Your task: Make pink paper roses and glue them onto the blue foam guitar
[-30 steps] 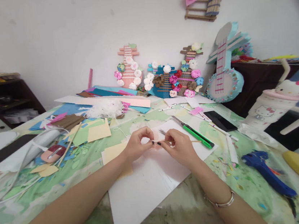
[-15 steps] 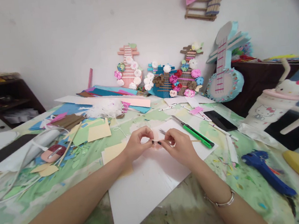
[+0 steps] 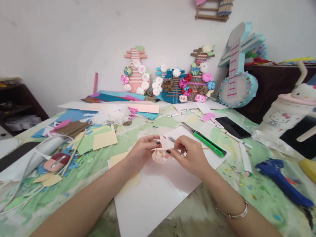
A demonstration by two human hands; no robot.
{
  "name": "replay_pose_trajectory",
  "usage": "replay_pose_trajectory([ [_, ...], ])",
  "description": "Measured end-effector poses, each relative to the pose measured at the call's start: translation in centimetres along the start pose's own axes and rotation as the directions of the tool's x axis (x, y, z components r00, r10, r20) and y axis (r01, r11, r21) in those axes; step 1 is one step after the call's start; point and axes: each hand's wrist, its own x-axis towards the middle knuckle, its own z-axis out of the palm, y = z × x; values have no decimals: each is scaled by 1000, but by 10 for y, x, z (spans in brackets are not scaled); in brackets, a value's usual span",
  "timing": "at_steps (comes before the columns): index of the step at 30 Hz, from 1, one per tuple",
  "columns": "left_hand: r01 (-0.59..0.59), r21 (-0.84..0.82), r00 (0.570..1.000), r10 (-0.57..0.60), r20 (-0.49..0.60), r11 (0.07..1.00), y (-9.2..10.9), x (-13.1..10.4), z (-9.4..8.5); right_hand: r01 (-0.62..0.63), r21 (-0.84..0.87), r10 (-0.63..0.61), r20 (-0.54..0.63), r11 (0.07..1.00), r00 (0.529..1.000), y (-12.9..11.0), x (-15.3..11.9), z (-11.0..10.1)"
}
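Pale pink paper piece [image 3: 160, 157], ruffled and cup-like, sits at frame centre between the hands, over the white sheet [image 3: 152, 211]. Left hand [image 3: 140, 151]: fingers curled at the piece's upper left, thumb near its top edge; partly hidden, can't tell if it's gripping. Right hand [image 3: 191, 153]: thumb and forefinger pinch a thin stick [image 3: 206, 148] at the paper's right side, its tail poking out right of the hand. Paper looks very light, soft, thin, likely not slippery but easy to crease or tear; squeezing would probably flatten the folds. Best hold: light fingertips on the gathered edge by the stick, off the loose ruffles. Stick looks stiff, light, likely fine to pinch firmly.
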Motion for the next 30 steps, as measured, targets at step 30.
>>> replay_pose_trajectory([
  [30, -16, -65, 985, 27, 170, 998, -2, -2, 2, 99, 88, -97, -27, 991, 995, 0, -2, -1],
])
